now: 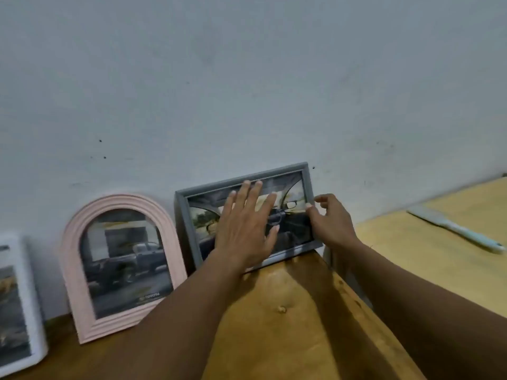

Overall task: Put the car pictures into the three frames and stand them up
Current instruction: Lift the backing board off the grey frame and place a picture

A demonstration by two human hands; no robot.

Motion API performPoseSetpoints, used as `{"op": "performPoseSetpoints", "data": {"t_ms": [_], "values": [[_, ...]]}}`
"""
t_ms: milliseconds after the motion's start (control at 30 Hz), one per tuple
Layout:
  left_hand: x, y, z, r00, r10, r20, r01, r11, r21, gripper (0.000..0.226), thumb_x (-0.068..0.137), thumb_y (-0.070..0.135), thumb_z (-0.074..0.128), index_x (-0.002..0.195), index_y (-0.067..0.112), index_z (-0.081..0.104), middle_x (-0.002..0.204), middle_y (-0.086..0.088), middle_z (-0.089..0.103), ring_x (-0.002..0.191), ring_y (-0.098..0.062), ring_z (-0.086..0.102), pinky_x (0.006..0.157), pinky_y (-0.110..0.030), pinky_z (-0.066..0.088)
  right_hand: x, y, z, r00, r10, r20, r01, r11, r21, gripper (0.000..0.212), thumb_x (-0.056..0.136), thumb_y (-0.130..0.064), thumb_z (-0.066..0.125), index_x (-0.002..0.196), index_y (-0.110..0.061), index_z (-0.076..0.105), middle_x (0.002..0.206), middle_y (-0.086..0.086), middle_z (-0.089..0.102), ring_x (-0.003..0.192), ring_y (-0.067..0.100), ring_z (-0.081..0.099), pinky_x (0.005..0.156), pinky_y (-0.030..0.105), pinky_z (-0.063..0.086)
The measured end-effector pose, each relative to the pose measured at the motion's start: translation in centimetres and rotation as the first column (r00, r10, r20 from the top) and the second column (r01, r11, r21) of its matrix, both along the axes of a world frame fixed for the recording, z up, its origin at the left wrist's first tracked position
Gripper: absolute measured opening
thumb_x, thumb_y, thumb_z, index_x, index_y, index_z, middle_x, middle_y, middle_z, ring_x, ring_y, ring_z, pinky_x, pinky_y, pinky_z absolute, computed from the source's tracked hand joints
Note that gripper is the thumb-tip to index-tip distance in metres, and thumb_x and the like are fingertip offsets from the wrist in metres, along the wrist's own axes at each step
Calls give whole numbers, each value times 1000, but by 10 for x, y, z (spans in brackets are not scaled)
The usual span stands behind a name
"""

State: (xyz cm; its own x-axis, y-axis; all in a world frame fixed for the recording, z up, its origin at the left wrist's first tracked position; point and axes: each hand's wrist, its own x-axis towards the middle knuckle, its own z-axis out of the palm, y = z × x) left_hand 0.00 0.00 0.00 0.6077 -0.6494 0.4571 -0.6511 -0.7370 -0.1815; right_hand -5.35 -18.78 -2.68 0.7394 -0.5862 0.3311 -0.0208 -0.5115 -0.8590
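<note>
While the grey rectangular picture frame (247,212) stands tilted at the back of the brown wooden worktop (296,311), leaning against the pale wall (247,78), both hands are on it. The left hand (245,226) lies flat and spread wide over the glass, fingers splayed, covering part of the car-interior picture (290,215) inside. The right hand (332,220) pinches the frame's right edge, thumb on the front, the other fingers loosely curled. Just left of it a pink arched frame (120,267) stands against the wall and holds a picture of a dark pickup truck (126,264). A white frame (19,305) stands at the far left, cut off by the edge. On a lighter wooden surface (439,248) to the right lies a pale blue tool (455,229).
</note>
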Motion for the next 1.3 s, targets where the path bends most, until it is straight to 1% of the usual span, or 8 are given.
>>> {"op": "performPoseSetpoints", "data": {"t_ms": [67, 167, 300, 500, 767, 1033, 1133, 1300], "values": [[13, -12, 0, 999, 16, 50, -16, 1000, 0, 73, 100, 60, 35, 161, 32, 8, 171, -7, -4, 156, -28, -10, 126, -51, -1, 15, -8, -5, 1000, -2, -14, 4, 989, 146, 41, 102, -36, 52, 138, -19, 43, 137, 11, 52, 103, 18, 52, 60, 15, 43], [26, -23, 4, 997, 27, 69, -27, 1000, 4, 73, 100, 61, 32, 162, 31, 6, 171, -8, -2, 157, -29, -8, 125, -53, 1, 30, -14, -17, 997, 59, -56, -42, 963, 266, 38, 102, -39, 49, 135, -21, 42, 127, 11, 57, 99, 21, 57, 68, 26, 53], [20, -23, 7, 998, 46, 32, -47, 998, 31, 73, 101, 60, 29, 162, 31, 2, 171, -8, -3, 156, -29, -8, 125, -53, -2, 22, -18, -20, 997, 50, -51, -37, 973, 230, 29, 102, -33, 51, 128, -18, 50, 117, 9, 61, 105, 27, 60, 88, 44, 57], [-19, -4, 28, 994, 38, -98, -38, 999, -6, 71, 101, 59, 30, 162, 30, 8, 169, -8, 12, 155, -30, 8, 124, -51, 9, -43, -17, 22, 999, 35, 27, -39, 987, 154, 26, 98, -39, 57, 96, -15, 65, 89, 7, 66, 88, 29, 63, 81, 48, 56], [-118, 19, 82, 905, -165, -392, 71, 968, -242, 68, 101, 53, 42, 161, 31, 17, 164, -4, 28, 146, -29, 34, 118, -50, 31, -149, 7, 134, 990, 86, -112, -87, 996, -9, 35, 94, -39, 65, 94, -4, 69, 92, 13, 67, 84, 29, 63, 74, 44, 54], [-197, 61, 129, 792, -406, -456, 77, 808, -584, 51, 108, 45, 36, 157, 34, 28, 162, 4, 35, 145, -17, 36, 112, -32, 32, -182, 96, 213, 929, 87, -360, -98, 995, -11, 36, 94, -31, 66, 109, 1, 56, 95, 19, 63, 66, 30, 66, 39, 27, 49], [-200, 87, 135, 771, -419, -480, 7, 759, -652, 46, 109, 44, 30, 155, 36, 33, 156, 5, 42, 135, -12, 42, 102, -26, 30, -182, 125, 215, 919, 222, -325, -186, 973, 139, 28, 99, -21, 57, 108, 5, 59, 93, 22, 68, 66, 33, 70, 50, 36, 59], [-196, 129, 143, 764, -388, -515, -125, 693, -710, 53, 100, 57, 33, 139, 29, 55, 145, 3, 55, 129, -15, 50, 110, -37, 38, -172, 167, 199, 865, 404, -296, -373, 914, 157, 26, 100, -26, 51, 105, -5, 65, 103, 16, 69, 88, 30, 72, 72, 45, 63]]}}
